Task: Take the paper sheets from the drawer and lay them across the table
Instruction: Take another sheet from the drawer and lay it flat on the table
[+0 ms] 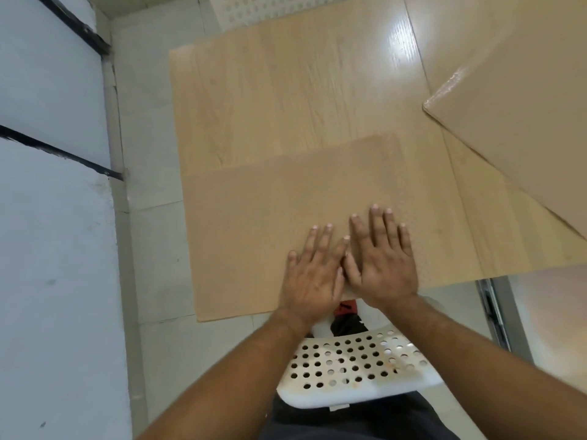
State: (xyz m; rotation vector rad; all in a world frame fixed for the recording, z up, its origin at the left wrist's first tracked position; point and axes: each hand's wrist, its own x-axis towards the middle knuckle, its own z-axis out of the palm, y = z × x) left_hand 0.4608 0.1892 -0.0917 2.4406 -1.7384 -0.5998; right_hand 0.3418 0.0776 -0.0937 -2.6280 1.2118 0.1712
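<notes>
A tan paper sheet (260,204) lies flat on the near half of the light wooden table (286,100), reaching the table's left and front edges. My left hand (313,271) and my right hand (382,258) press down on the sheet side by side near the front edge, fingers straight and spread, thumbs almost touching. A second brown sheet (521,122) lies across the table's right side. At the lower right, a metal rail (492,309) and a pale panel below the table edge may belong to the drawer; its inside is hidden.
A white perforated chair (355,366) stands right below my arms, in front of the table. Another perforated white chair (263,7) shows at the table's far edge. A white wall with black strips (54,154) runs along the left, past a strip of tiled floor.
</notes>
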